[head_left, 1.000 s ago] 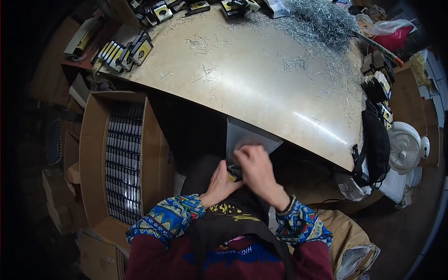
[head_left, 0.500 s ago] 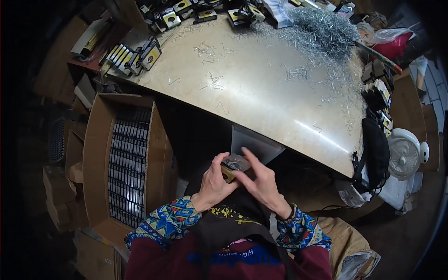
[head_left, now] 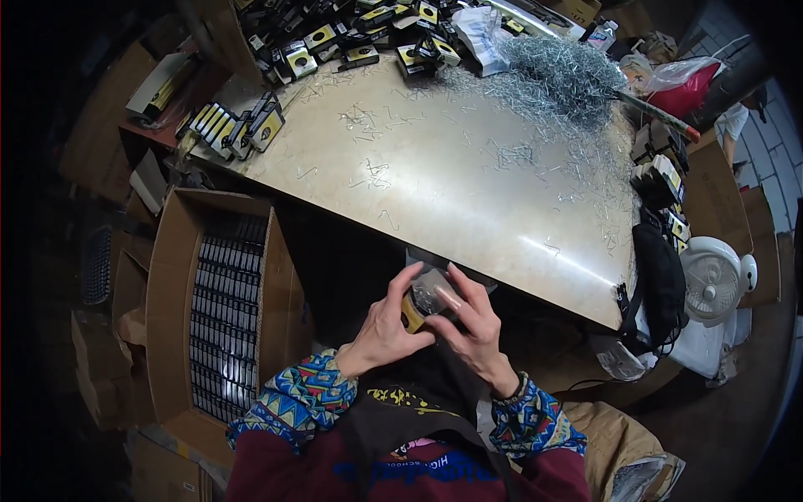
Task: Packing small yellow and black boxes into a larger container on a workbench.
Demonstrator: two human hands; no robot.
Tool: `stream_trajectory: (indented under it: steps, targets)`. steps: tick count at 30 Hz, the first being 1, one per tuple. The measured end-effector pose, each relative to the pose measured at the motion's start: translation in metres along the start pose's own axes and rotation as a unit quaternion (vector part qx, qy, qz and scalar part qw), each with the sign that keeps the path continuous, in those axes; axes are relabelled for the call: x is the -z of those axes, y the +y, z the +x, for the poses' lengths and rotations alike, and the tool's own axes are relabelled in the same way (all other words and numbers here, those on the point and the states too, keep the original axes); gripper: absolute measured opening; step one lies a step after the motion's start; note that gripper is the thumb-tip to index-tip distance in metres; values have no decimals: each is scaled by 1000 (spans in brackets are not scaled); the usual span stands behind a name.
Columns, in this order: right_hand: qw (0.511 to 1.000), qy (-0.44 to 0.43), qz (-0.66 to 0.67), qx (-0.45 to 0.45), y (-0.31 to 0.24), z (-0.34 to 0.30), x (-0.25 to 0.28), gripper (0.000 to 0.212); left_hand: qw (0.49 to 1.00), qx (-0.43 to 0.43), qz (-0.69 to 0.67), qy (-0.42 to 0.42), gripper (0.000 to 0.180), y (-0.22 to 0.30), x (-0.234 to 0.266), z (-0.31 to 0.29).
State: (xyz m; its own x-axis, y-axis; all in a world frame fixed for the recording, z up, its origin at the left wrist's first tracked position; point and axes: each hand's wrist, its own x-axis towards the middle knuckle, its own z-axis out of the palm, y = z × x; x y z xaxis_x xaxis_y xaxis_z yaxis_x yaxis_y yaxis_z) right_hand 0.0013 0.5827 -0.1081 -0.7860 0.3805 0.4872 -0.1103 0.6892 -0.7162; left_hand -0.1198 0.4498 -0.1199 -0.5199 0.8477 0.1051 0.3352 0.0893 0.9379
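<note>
Since a second ago, the right hand (head_left: pixel 478 330) has gone from bunched over the small clear-topped pack (head_left: pixel 433 289) to curled along its right side, baring its clear top. From the head camera, I take the worktable (head_left: pixel 460 192) as my landmark. I see the pack just off its near edge, tilted, with a yellow panel facing left and loose metal bits inside. The left hand (head_left: pixel 378 330) pinches its left side between thumb and fingers; the right, fingers parted, presses on the other side, thumb low.

Left of the table stands an open cardboard carton (head_left: pixel 283 293) with rows of packed boxes (head_left: pixel 224 318). On the table's far right I have a heap of bent metal wires (head_left: pixel 565 74); black-and-yellow boxes (head_left: pixel 360 54) crowd its far edge. Right of it stands a white fan (head_left: pixel 713 280).
</note>
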Motion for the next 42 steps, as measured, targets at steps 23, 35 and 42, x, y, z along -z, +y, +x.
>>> stream_trajectory:
  steps: [23, 35, 42]
  targets:
    - [907, 149, 228, -322, -28, -3, -37, 22, 969, -43, 219, 106, 59, 10, -14, 11]
    - [995, 71, -68, 6, -19, 10, -29, 22, 986, -2, 143, 84, 47, 1, -7, 15]
    - [993, 49, -65, 86, 8, 34, -13, 29, 983, -88, 160, 32, 55, 25, 28, 35]
